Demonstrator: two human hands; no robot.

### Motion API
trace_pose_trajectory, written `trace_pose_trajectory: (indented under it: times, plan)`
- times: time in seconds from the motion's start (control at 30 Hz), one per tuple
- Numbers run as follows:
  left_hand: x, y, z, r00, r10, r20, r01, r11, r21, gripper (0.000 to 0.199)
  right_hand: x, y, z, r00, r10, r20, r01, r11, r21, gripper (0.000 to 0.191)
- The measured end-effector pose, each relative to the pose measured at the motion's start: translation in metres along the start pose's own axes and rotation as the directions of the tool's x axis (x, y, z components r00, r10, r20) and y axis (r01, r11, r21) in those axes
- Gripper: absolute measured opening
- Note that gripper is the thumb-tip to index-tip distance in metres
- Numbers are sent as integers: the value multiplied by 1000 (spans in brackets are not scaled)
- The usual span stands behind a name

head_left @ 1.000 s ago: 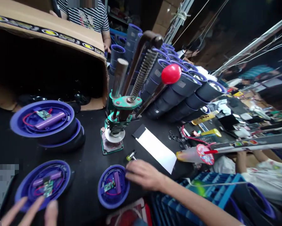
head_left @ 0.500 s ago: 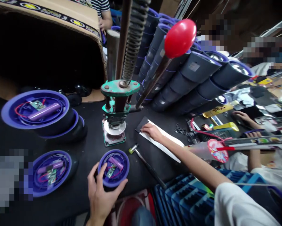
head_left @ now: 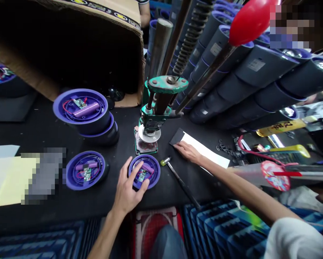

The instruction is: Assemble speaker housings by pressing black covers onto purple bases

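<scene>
My left hand (head_left: 129, 190) lies over a round purple housing (head_left: 157, 172), fingers apart and touching its rim and inside. In this housing sit a purple cylindrical battery (head_left: 150, 168), a small green circuit board and red wires. My right hand (head_left: 189, 151) has its fingers together at the near edge of a white sheet (head_left: 213, 158) with a black end (head_left: 176, 136); the fingertips' exact hold is partly hidden. A small hammer (head_left: 179, 177) with a yellowish head lies between the hands. Behind the housing stands a green hand press (head_left: 168, 85) with a white disc (head_left: 153, 136) beneath its ram.
Another open purple housing (head_left: 69, 176) and a stack topped by one (head_left: 103, 104) stand left. A cardboard box (head_left: 143, 68) is behind. Rows of dark cylinders (head_left: 228, 90) fill the back right. The press lever's red knob (head_left: 251, 21) juts up. Blue crates (head_left: 204, 230) line the front.
The view has shifted, so the bench appears farther right and higher. My left thumb has moved inward over the housing. My right fingertips now sit at the near edge of the sheet's black end.
</scene>
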State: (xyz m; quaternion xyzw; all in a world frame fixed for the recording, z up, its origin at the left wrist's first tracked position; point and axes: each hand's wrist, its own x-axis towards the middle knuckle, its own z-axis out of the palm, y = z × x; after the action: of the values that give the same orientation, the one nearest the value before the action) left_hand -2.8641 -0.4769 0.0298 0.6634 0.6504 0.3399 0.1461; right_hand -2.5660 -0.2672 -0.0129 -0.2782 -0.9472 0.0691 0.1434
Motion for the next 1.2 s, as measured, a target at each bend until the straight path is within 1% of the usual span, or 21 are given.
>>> trace_pose_trajectory:
  times: [0.03,0.1,0.23,0.3,0.37,0.4,0.43,0.53,0.6,0.63,0.7,0.83,0.93,1.1,1.2]
  plan:
    - [2,-4,-2,999,34,18,-35,999,29,49,0,-4,0,1000,21,-17,-21,1000,17,32]
    - [5,-10,-2,997,70,19,-71,996,56,42,1,-11,0,995,77,-57,-74,996,59,29]
    - [4,-16,2,996,65,-61,-65,998,-2,37,10,-31,-5,964,225,-139,-199,964,175,24]
    - [2,-16,4,993,56,-100,-59,998,-29,37,17,-49,-10,934,312,-172,-265,931,250,23]
    - [1,-15,5,992,39,-121,-46,998,-50,37,27,-77,-19,900,395,-185,-322,887,331,24]
    - [1,-15,5,992,30,-126,-38,997,-62,37,33,-93,-24,890,422,-175,-338,865,371,25]
    - [1,-14,6,991,20,-131,-30,997,-76,37,39,-111,-29,889,432,-154,-341,847,407,26]
    - [1,-15,8,989,-14,-147,-6,991,-130,37,60,-163,-40,912,410,-30,-332,778,534,22]
    - [0,-16,10,987,-48,-153,21,985,-170,37,72,-186,-42,914,402,57,-358,731,582,16]
    - [0,-16,11,986,-68,-151,39,982,-185,37,78,-192,-41,911,403,90,-374,716,589,14]
    - [0,-17,12,985,-104,-134,75,975,-207,37,86,-197,-36,908,402,121,-394,718,573,14]
    - [1,-18,13,986,-130,-108,100,964,-246,39,89,-190,-26,913,388,127,-390,739,550,15]
    - [0,-18,13,984,-134,-114,101,961,-257,38,87,-187,-27,922,366,129,-375,756,536,16]
    - [-1,-19,13,983,-143,-112,109,959,-263,39,84,-192,-31,949,271,160,-314,780,542,19]
    - [-1,-19,13,982,-151,-117,116,958,-261,38,84,-189,-29,949,267,166,-314,764,564,19]
